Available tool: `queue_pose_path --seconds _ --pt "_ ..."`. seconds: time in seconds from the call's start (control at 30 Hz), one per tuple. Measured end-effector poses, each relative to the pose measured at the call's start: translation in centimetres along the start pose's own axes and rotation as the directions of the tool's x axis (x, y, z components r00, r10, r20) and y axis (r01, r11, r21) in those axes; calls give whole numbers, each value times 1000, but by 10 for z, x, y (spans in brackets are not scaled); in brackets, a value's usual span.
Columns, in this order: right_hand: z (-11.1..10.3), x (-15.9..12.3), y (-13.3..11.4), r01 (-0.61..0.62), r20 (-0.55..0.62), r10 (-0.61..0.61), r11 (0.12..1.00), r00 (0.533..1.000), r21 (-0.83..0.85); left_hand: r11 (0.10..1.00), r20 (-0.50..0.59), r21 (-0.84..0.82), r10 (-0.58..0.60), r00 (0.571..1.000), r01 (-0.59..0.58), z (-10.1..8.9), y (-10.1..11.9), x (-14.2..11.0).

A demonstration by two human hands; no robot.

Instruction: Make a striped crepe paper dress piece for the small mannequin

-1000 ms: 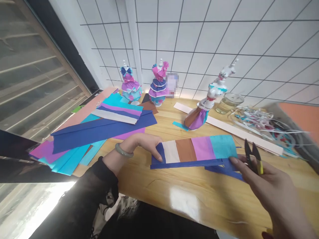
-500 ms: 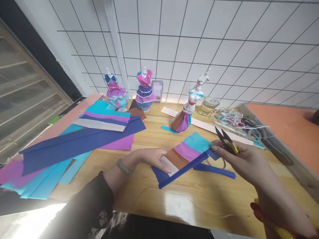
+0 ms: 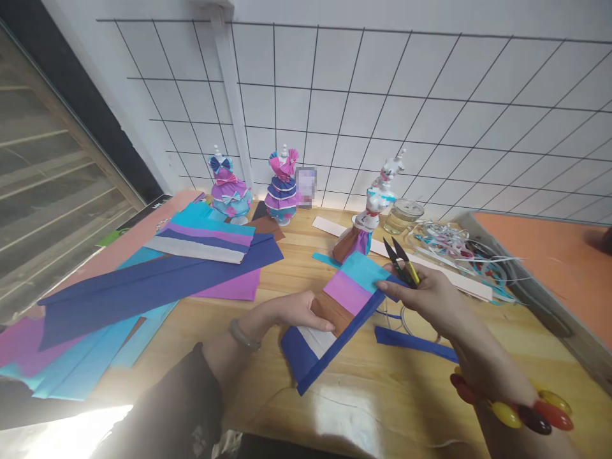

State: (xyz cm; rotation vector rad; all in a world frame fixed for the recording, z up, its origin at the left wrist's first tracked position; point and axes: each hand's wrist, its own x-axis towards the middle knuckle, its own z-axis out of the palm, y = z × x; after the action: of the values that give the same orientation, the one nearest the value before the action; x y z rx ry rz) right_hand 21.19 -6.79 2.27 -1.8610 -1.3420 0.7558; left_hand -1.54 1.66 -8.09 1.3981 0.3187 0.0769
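Observation:
My left hand [image 3: 303,310] pinches the near part of a striped stack of crepe paper [image 3: 348,292], with turquoise, purple, brown, white and dark blue bands. A dark blue fold runs along its right edge. At the far right corner, my right hand [image 3: 430,301] grips the paper between thumb and fingers. Thread snips [image 3: 400,262] with dark blades and a yellow part are also held in that hand, blades pointing up and apart. A loose dark blue strip [image 3: 415,345] lies below the right hand. Beyond the paper stands a small white dress-form figure [image 3: 379,199] in a brown-and-purple skirt.
Two dressed figures, one with bows [image 3: 232,194] and one with a tiered skirt [image 3: 282,192], stand at the back. Several paper sheets [image 3: 157,284] cover the table's left. A glass jar [image 3: 403,217], tangled ribbons [image 3: 444,241] and a pale strip [image 3: 447,274] lie right.
Both hands have shifted slightly with the paper, the right one leftward in view. The left fingers now lie over the brown band. The camera view has tilted up a little.

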Motion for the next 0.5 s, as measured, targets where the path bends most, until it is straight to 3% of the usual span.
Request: queue_pose_path --seconds 0.13,0.23,0.33,0.5 --pt "8 11 1 88 48 -91 995 995 55 1000 -69 -23 16 997 -18 -3 -3 -4" --pt "13 19 -2 122 17 -123 991 992 58 999 -152 -29 -28 988 24 -6 -7 -6" --pt "19 25 -12 188 -71 -194 979 978 -79 998 -211 -46 -60 976 51 -8 -13 -6" --pt "31 38 -27 293 -166 -378 876 911 -384 989 -196 -145 -70 978 42 -11 -21 -4"
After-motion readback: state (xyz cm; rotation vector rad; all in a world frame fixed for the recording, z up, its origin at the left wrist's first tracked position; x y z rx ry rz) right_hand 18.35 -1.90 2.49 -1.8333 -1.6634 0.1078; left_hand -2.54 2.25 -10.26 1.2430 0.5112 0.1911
